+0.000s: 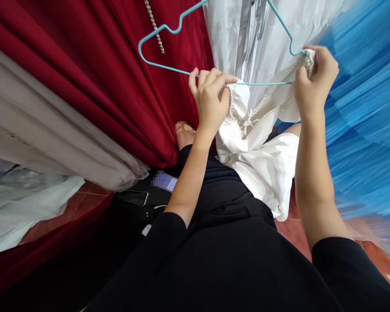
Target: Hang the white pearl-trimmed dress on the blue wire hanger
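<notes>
A light-blue clothes hanger (167,68) is held up in front of me, its bottom bar running past both hands. My left hand (211,97) is closed around the bar near its middle, pinching the pearl-edged strap of a white dress (260,167). At the hanger's right end, my right hand (316,80) grips the other white strap, which sits over that corner. The dress hangs below the bar, its neckline trimmed with pearls, and its lower part drapes over my lap. The hanger's left corner carries no strap. Its hook lies beyond the top of the view.
Red drapery (143,99) and pale cloth (52,121) hang to the left, blue tulle (370,108) to the right, white fabric (222,39) ahead. A beaded strand (154,26) dangles near the hanger. Two phones, one lit (169,182) and one dark (134,198), lie beside my leg.
</notes>
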Demonstrator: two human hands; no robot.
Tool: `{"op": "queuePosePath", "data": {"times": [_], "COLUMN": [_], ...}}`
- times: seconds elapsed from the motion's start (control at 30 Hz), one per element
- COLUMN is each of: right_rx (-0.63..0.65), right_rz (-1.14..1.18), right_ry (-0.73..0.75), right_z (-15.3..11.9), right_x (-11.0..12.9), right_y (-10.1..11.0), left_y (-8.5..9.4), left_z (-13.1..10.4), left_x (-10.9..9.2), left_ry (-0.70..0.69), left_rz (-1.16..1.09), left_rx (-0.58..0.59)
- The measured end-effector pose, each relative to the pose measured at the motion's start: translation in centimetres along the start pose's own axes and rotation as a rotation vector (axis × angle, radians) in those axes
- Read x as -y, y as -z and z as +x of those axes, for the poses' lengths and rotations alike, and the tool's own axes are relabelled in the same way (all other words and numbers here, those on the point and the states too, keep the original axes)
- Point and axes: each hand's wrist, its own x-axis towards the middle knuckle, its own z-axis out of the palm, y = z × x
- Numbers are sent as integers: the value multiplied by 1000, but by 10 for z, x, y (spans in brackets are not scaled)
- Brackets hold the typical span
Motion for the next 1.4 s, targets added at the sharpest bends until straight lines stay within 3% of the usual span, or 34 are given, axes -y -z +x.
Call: {"op": "queuePosePath", "data": {"times": [0.07,0.17,0.3,0.47,0.63,0.8,0.9,0.97,1.03,1.1,1.23,1.33,1.4], "right_rx": [-12,-181,-344,-306,-248,-376,-578,-713,-746,-576,52,171,159], "right_rz": [14,121,322,440,534,547,452,385,385,417,213,103,101], "right_ry": [-13,-32,-239,-362,-428,-502,-312,-45,177,270,195,111,99], "right_z": [9,23,36,30,21,2,-17,-30,-40,-46,-46,-44,-42], "right_x": [-14,-33,-58,-80,-97,-114,-100,-75,-40,-5,37,36,31], "right_y": [4,4,-8,-31,-38,-33,-24,-16,-10,-7,-17,-30,-36], "left_y": [-2,-9,-15,-4,8,2,-5,-10,-13,-15,-16,-14,-13], "left_z": [-2,-4,-3,2,6,5,4,4,3,3,1,-9,-21], "left_x": [-2,-6,-9,-5,-1,-4,-3,-1,-1,-4,-16,-19,-13], "left_ry": [23,44,65,77,70,83,91,88,87,93,91,64,14], "left_rz": [-25,-54,-48,-63,-69,-79,-86,-79,-69,-62,-59,-139,-298], "left_rx": [21,56,104,110,101,118,124,121,124,130,168,155,-26]}}
